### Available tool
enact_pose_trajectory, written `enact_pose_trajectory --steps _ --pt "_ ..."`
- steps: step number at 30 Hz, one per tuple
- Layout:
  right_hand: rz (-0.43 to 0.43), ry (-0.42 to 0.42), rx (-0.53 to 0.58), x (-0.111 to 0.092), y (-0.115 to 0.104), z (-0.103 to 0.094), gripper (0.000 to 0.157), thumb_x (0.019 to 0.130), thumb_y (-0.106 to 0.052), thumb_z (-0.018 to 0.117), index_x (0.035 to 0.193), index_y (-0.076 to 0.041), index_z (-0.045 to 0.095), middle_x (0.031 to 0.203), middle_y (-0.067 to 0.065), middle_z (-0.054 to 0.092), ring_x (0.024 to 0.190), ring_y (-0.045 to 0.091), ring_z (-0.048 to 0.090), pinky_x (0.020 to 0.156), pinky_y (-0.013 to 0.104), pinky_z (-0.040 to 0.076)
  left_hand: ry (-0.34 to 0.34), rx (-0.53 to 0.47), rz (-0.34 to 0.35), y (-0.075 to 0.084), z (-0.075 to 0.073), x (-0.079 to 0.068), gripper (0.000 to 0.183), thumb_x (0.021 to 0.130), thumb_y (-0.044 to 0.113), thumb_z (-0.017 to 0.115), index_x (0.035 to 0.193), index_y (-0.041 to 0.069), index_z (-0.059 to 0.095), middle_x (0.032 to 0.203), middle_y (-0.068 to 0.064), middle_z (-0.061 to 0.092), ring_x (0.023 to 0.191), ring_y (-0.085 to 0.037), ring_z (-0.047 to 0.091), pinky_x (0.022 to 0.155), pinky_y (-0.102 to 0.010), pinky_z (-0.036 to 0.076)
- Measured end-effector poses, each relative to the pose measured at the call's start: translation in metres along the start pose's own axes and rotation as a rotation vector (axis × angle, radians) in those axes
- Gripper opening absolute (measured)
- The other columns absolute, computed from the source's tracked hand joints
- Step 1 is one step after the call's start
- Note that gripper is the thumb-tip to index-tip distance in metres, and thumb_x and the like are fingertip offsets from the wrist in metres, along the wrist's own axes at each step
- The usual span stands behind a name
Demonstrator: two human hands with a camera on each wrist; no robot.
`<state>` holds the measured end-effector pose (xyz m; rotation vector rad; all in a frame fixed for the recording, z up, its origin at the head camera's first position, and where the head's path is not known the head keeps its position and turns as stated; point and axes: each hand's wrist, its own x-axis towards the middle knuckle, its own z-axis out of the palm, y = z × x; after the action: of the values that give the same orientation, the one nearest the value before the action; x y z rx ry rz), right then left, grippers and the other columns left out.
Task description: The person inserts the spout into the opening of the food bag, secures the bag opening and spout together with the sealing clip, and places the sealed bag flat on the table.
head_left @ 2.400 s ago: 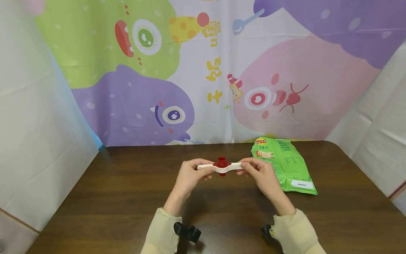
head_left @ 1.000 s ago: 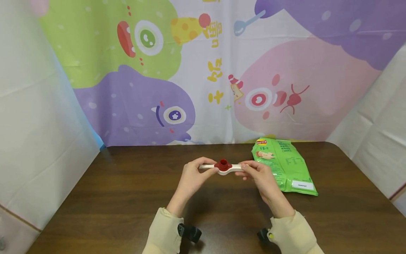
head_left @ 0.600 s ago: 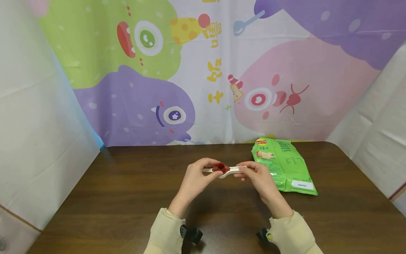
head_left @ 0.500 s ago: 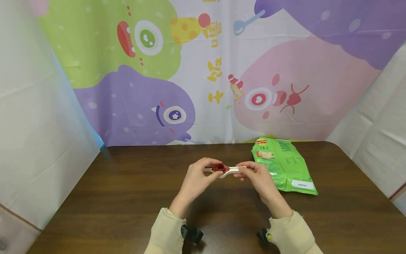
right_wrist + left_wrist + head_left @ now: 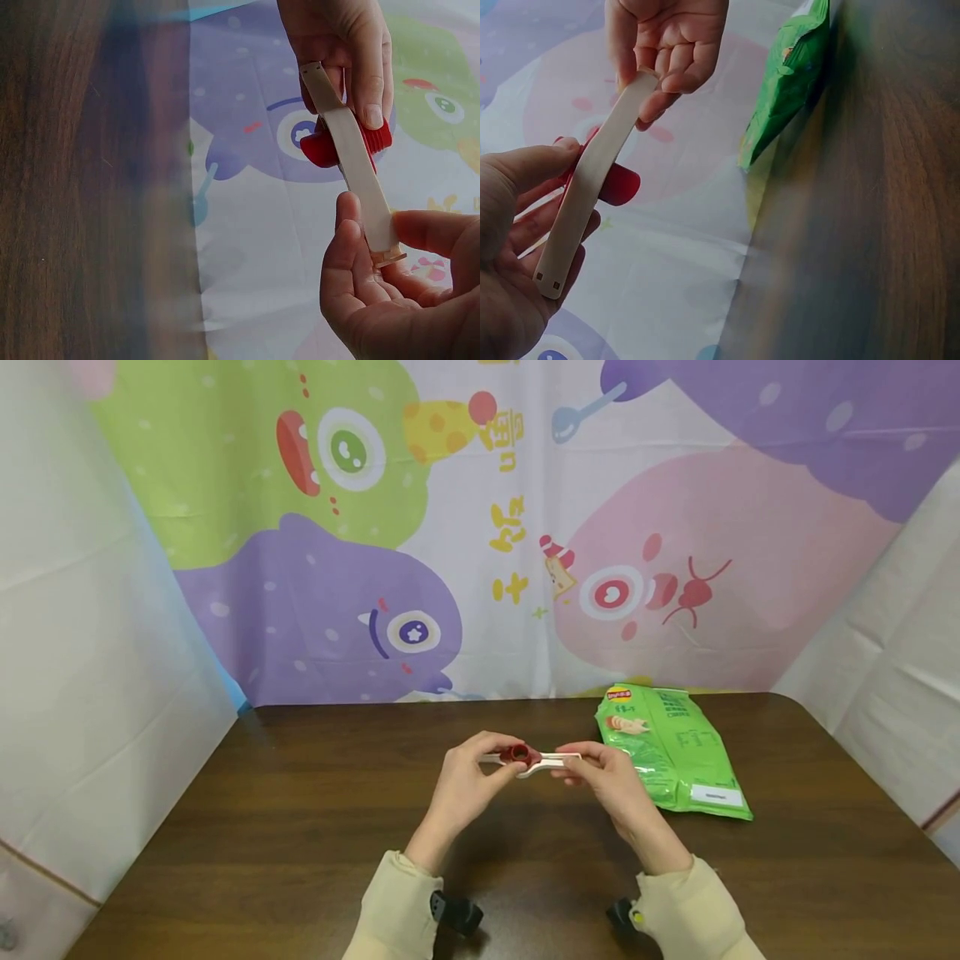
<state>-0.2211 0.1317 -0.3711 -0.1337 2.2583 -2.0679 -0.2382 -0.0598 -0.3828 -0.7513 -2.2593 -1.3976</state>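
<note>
A white bag clip (image 5: 536, 767) with a red pour spout (image 5: 519, 752) through its middle is held level above the table between both hands. My left hand (image 5: 463, 783) pinches the spout, thumb on the near side and fingers beyond it. At the other end, my right hand (image 5: 613, 783) grips the clip's tip between thumb and fingers. In the left wrist view the clip's long white bar (image 5: 592, 176) crosses the left palm, and a rounded red end (image 5: 621, 185) sticks out past it. The right wrist view shows ridges on the spout (image 5: 377, 137) and a small hooked latch (image 5: 388, 259) at the clip's end.
A green snack bag (image 5: 678, 752) lies on the dark wooden table (image 5: 300, 827), behind and to the right of the right hand. A printed cloth (image 5: 487, 652) hangs along the back edge, with pale cloth (image 5: 112, 635) at the sides.
My left hand has slid inward from the clip's left end onto the red spout. The spout's round opening has tipped toward the head camera. The right hand keeps its hold on the right end.
</note>
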Motion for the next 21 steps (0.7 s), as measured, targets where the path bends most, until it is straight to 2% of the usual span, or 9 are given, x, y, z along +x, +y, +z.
enact_pose_trajectory --steps 7,15,21 --pt "0.008 -0.008 -0.019 0.0013 0.0022 -0.0004 0.03 0.084 -0.013 0.052 0.107 0.007 0.051 0.086 0.012 0.063 0.074 0.017 0.061 0.066 0.027 0.046 -0.011 -0.006 -0.013 -0.0014 -0.0001 -0.0005 0.023 0.071 0.019 0.068 0.093 0.013 0.063 0.086 0.006 0.06 0.076 -0.004 0.054 0.068 -0.03 0.048" --pt "0.019 -0.008 -0.011 0.0002 0.0036 -0.0011 0.029 0.081 -0.012 0.056 0.106 0.004 0.053 0.089 0.011 0.063 0.076 0.02 0.061 0.069 0.033 0.047 -0.015 0.018 -0.023 -0.0027 -0.0001 -0.0012 0.024 0.072 0.022 0.067 0.094 0.016 0.063 0.087 0.008 0.06 0.077 -0.003 0.054 0.067 -0.026 0.047" --pt "0.028 -0.018 0.007 0.0002 0.003 0.0002 0.03 0.082 -0.012 0.054 0.108 0.003 0.052 0.09 0.012 0.062 0.077 0.021 0.061 0.065 0.028 0.047 -0.006 0.033 -0.027 -0.0049 -0.0004 -0.0009 0.024 0.072 0.025 0.066 0.094 0.016 0.063 0.087 0.008 0.06 0.077 -0.004 0.055 0.067 -0.021 0.046"
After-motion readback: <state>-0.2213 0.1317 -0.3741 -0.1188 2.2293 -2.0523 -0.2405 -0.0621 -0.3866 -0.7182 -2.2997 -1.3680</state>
